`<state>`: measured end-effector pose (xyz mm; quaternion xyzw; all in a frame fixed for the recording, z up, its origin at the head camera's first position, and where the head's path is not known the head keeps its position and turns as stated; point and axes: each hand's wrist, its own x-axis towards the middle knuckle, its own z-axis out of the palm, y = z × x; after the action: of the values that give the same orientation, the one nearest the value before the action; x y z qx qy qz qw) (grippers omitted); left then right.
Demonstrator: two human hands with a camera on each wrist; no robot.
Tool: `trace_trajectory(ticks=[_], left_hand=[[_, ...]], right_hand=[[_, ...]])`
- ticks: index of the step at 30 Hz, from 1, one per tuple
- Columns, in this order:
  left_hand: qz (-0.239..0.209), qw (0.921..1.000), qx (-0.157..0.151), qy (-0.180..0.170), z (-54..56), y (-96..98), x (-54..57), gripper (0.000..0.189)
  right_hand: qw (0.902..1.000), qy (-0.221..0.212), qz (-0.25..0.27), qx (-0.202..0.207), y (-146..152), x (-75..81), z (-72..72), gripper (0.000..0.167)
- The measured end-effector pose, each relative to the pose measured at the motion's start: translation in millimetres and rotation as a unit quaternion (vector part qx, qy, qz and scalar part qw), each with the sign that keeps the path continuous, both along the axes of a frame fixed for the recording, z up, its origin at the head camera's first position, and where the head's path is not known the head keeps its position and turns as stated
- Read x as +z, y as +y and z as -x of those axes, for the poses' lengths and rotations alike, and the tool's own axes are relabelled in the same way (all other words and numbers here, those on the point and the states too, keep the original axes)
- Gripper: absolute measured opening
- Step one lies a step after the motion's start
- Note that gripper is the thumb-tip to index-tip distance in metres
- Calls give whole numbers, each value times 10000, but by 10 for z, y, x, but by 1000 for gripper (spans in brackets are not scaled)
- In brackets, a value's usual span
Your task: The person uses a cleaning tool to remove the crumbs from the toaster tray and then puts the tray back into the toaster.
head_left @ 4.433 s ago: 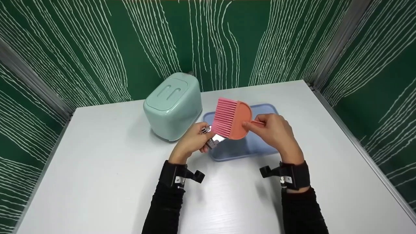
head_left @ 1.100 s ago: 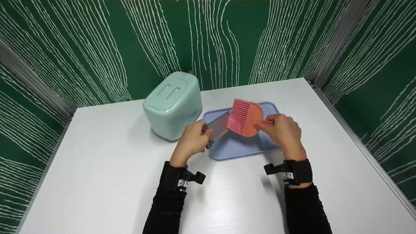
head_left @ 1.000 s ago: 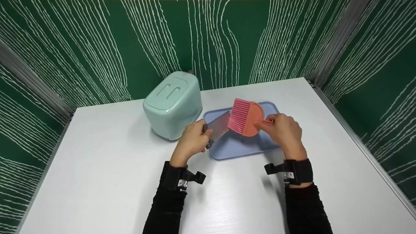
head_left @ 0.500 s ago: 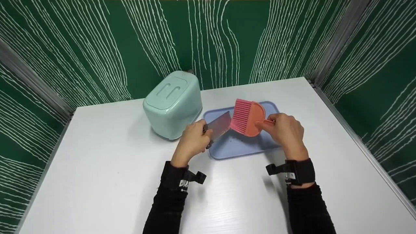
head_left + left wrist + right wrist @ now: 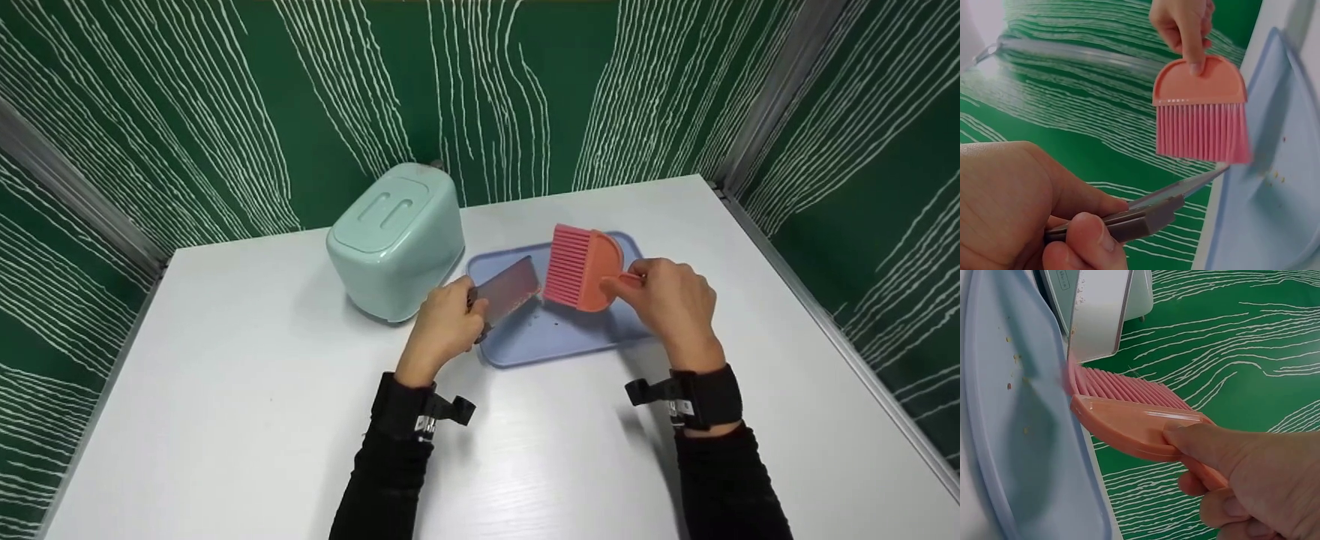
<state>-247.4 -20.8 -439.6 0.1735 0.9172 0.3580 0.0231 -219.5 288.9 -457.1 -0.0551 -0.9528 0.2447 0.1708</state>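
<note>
My left hand [image 5: 448, 319] grips a flat metal crumb tray [image 5: 510, 289] by its dark grey end, thumb on top. The crumb tray is tilted, its free end over a blue tray [image 5: 525, 341], with crumbs along its lower edge. My right hand [image 5: 673, 304] pinches the handle of an orange brush [image 5: 600, 274], thumb pressed on its rounded body. In the right wrist view the brush's pink bristles [image 5: 1129, 388] are right at the crumb tray's free end. A few crumbs [image 5: 1276, 176] lie scattered on the blue tray.
A mint-green toaster [image 5: 397, 232] stands at the back, left of the blue tray, close behind my left hand. The white table [image 5: 262, 412] ends at green walls [image 5: 540, 97] with white streaks at the back and sides.
The brush has moved right, off the crumb tray, which it overlapped before. My left hand has tilted the crumb tray and then stayed nearly still. Crumbs have appeared on the blue tray.
</note>
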Motion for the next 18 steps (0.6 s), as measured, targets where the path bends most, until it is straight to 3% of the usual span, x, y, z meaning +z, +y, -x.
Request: trace_trajectory(ticks=[9, 18], left_hand=[[212, 9996, 105, 151, -3, 2, 5, 14], [237, 9993, 53, 281, -2, -6, -13, 14]], right_hand=[[9998, 148, 156, -7, -25, 165, -89, 42], [9987, 58, 168, 488, -125, 323, -169, 45]])
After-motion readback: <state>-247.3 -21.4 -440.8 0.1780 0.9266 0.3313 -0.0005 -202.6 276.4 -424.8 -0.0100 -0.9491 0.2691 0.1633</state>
